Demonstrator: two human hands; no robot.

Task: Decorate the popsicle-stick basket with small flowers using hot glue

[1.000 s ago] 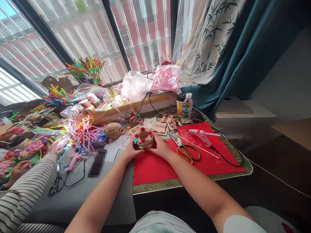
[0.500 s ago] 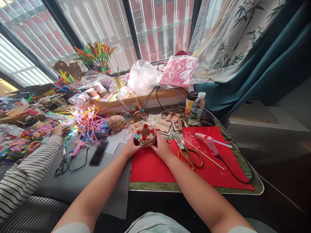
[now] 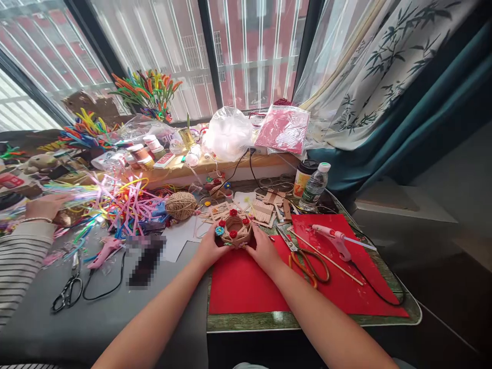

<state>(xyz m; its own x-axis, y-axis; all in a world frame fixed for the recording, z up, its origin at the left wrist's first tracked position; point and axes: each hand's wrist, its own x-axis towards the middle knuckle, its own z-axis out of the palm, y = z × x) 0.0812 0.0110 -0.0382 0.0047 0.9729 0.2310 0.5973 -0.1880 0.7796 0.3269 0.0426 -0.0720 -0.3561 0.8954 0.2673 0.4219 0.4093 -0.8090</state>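
Between my two hands sits a small craft-stick box [image 3: 241, 239], many-sided and open at the top, with red roses and one blue flower along its rim. My left hand [image 3: 210, 247] grips its left side, and my right hand [image 3: 264, 249] grips the right side, thumbs toward me. The box is over the far edge of the red sheet [image 3: 246, 287]; whether it rests there I cannot tell. Scissors with orange-brown handles [image 3: 313, 266] lie to the right of my right hand. Farther right are a thin wooden stick [image 3: 330, 258] and a pink glue gun [image 3: 334, 240].
A ball of twine [image 3: 180, 206] and loose wooden sticks [image 3: 263, 211] lie behind the box. A water bottle [image 3: 314, 188] and a paper cup [image 3: 305, 177] stand at the back right. A co-worker's hand [image 3: 44, 209] reaches among pipe cleaners [image 3: 123, 200] at left.
My view has shifted, so the table sits lower in the picture. Both my hands still hold the box. The co-worker's striped sleeve and hand have moved left.
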